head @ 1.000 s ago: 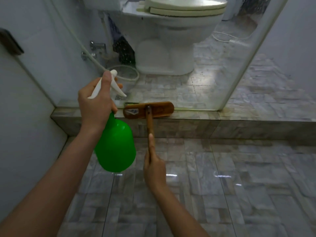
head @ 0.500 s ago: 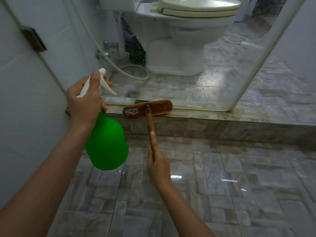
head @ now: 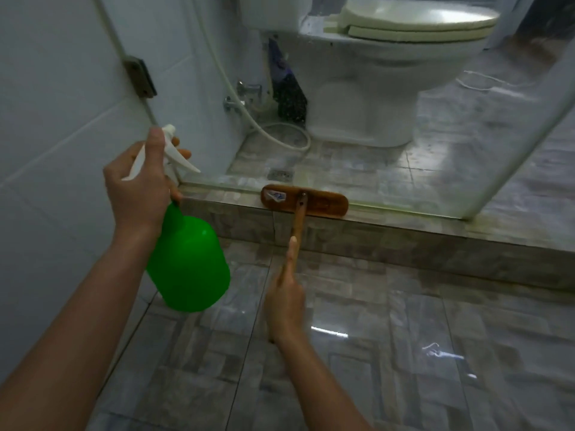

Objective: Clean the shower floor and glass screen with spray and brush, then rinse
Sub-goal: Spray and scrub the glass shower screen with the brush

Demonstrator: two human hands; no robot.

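My left hand [head: 141, 185] grips the white trigger head of a green spray bottle [head: 188, 262], held in the air with its nozzle pointing right towards the glass screen [head: 435, 157]. My right hand [head: 286, 301] holds the wooden handle of a brush, index finger stretched along it. The brown wooden brush head [head: 306, 202] lies flat on the tiled kerb [head: 404, 236] at the foot of the glass. The wet shower floor [head: 373, 353] of grey tiles spreads below my arms.
Behind the glass stand a white toilet [head: 389, 73], a coiled white hose [head: 289, 135], a wall valve [head: 236, 98] and a floor drain [head: 281, 174]. A white tiled wall [head: 56, 119] closes the left side. A metal hinge bracket [head: 140, 76] holds the glass.
The view has swung left and closer to the wall. The brush head has slid a little right along the kerb, and the spray bottle has stayed raised at the left.
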